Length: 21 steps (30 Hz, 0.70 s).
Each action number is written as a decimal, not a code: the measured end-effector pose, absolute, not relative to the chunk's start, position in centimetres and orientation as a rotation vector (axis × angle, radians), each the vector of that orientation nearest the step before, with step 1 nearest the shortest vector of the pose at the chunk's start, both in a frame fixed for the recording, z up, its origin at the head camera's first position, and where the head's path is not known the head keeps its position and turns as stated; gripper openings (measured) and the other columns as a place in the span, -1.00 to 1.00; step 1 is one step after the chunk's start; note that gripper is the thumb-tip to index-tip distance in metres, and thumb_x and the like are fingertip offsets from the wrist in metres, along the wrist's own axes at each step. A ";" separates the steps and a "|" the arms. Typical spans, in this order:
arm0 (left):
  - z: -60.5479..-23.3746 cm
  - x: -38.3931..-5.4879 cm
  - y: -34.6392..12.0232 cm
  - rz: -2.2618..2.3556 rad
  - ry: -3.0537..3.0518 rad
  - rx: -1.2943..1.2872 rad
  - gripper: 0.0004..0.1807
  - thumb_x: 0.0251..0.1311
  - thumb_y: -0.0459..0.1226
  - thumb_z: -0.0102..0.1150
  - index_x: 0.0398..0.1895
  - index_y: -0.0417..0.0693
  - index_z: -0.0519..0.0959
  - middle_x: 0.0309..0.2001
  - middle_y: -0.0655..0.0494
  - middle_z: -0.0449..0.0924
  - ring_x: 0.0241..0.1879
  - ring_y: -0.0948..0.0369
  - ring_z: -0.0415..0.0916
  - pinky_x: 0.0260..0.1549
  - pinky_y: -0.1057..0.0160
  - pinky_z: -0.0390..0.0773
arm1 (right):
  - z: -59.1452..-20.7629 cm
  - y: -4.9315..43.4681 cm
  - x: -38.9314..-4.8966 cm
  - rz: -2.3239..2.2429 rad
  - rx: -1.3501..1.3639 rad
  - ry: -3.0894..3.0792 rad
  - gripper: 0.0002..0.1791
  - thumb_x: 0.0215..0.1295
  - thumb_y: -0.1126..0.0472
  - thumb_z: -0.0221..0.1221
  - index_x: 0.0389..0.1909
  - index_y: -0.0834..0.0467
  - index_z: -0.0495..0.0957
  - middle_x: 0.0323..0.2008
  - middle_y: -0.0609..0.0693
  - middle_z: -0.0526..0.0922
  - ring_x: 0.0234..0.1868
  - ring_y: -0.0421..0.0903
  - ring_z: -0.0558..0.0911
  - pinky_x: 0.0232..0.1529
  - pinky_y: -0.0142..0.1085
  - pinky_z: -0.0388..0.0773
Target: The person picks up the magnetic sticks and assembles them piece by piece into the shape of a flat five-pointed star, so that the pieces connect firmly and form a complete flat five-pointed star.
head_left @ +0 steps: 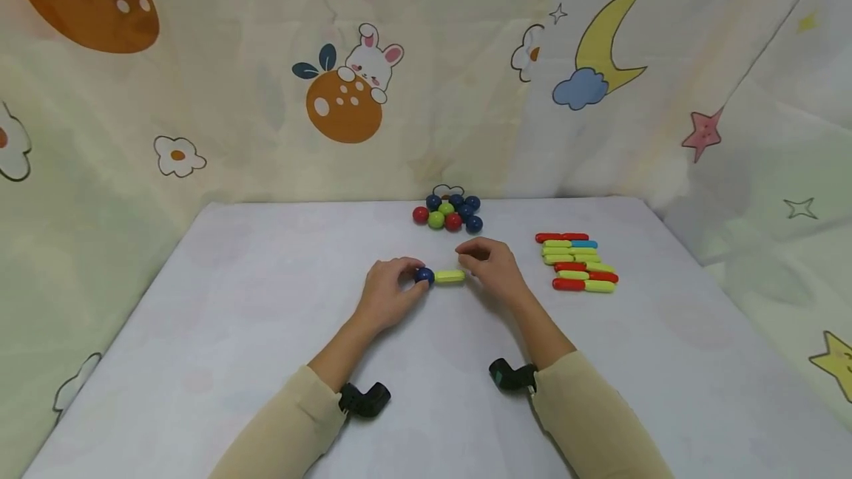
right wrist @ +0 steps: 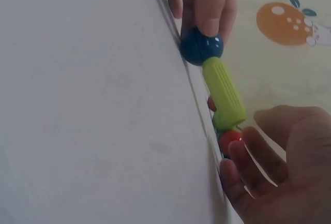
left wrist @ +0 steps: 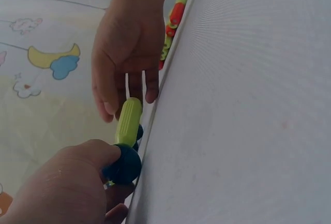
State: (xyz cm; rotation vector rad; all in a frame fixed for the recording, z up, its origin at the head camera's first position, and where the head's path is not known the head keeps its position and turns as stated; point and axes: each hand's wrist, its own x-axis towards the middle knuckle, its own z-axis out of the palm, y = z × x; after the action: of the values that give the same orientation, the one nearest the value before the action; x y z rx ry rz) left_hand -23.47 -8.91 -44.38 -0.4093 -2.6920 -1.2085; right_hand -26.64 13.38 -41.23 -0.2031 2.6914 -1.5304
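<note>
My left hand (head_left: pixel 391 293) pinches a dark blue ball (head_left: pixel 424 276) between thumb and fingers. From the ball a short yellow-green ribbed rod (head_left: pixel 450 276) sticks out to the right, joined to it in both wrist views. Just beyond the rod's free end is my right hand (head_left: pixel 494 269), its fingers loosely bent and nothing held between them. In the right wrist view, a small gap shows between the right thumb and fingers and the rod (right wrist: pixel 224 90). Part of the blue ball (left wrist: pixel 124 166) is covered by the left thumb in the left wrist view.
Toward the table's back edge sits a cluster of red, green and dark blue balls (head_left: pixel 453 222). On the right, several two-part rods (head_left: pixel 576 272) in red, yellow-green and blue lie in a row on the white table (head_left: pixel 266 331). Behind hangs a printed curtain (head_left: pixel 253 80).
</note>
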 end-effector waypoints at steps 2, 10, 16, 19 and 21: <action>-44.4 -23.5 -8.9 -1.206 -2.690 -0.412 -0.65 0.29 -0.14 0.35 0.11 0.02 0.68 -0.01 0.07 0.76 0.08 0.09 0.58 0.32 -0.07 0.35 | -41.4 13.8 -27.0 -1.586 -0.133 2.698 -0.71 0.48 0.19 0.20 0.14 0.13 0.65 0.10 0.07 0.69 0.06 0.03 0.63 0.03 -0.23 0.67; -44.7 -23.5 -8.9 -1.228 -2.682 -0.403 -0.65 0.29 -0.15 0.35 0.11 0.02 0.68 -0.01 0.06 0.76 0.11 0.08 0.59 0.47 -0.13 0.22 | -42.2 14.7 -28.7 -1.698 0.100 2.752 -0.56 0.47 0.14 0.22 0.33 0.03 0.51 0.33 0.06 0.50 0.23 0.07 0.54 0.24 -0.08 0.61; -44.4 -23.3 -8.9 -1.244 -2.672 -0.407 -0.66 0.28 -0.17 0.35 0.10 -0.01 0.68 -0.01 0.05 0.76 0.09 0.07 0.60 0.40 -0.11 0.29 | -42.7 14.8 -30.4 -1.745 0.217 2.736 -0.44 0.44 0.13 0.23 0.43 -0.04 0.40 0.43 0.06 0.34 0.20 0.07 0.52 0.22 -0.07 0.61; -44.3 -23.3 -8.9 -1.247 -2.670 -0.407 -0.66 0.28 -0.16 0.35 0.10 -0.01 0.68 -0.01 0.04 0.76 0.09 0.07 0.60 0.43 -0.12 0.27 | -42.9 14.7 -31.3 -1.745 0.225 2.768 -0.42 0.42 0.12 0.24 0.44 -0.04 0.39 0.43 0.06 0.34 0.15 0.07 0.52 0.22 -0.08 0.61; -44.2 -23.3 -8.9 -1.249 -2.672 -0.402 -0.66 0.29 -0.16 0.35 0.10 0.00 0.68 -0.01 0.05 0.76 0.10 0.07 0.60 0.45 -0.12 0.25 | -43.1 14.7 -31.8 -1.717 0.207 2.815 -0.42 0.41 0.13 0.25 0.43 -0.02 0.40 0.41 0.09 0.37 0.11 0.08 0.53 0.23 -0.07 0.59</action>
State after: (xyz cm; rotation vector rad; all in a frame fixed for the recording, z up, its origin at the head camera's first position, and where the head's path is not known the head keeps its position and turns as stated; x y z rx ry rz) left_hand -23.33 -8.90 -44.22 -0.4015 -2.6718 -1.2493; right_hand -31.84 14.68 -43.10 0.2075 2.8150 -1.7166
